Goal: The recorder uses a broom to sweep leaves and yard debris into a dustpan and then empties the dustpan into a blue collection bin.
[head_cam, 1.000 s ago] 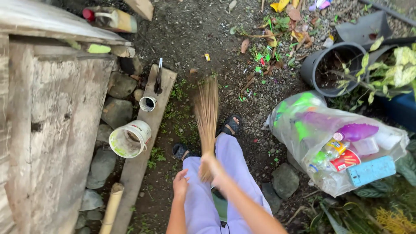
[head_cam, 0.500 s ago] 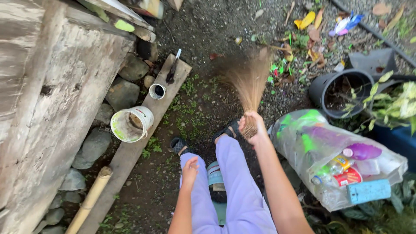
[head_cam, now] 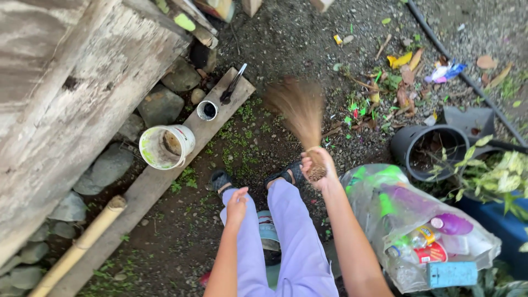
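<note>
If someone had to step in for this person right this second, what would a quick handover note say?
Right hand: closed around the bound end of a small stick broom, bristles fanned out and blurred over the dirt ground ahead of the feet.
Left hand: empty, fingers loose, resting over the left knee.
Around: scattered leaves and litter lie further out to the right, beyond the bristles. A clear bag of bottles sits at the right side, a black pot beyond it. A white bucket and a small can stand on the plank to the left.
Done: no gathered pile shows.
Left: the litter is unswept.
</note>
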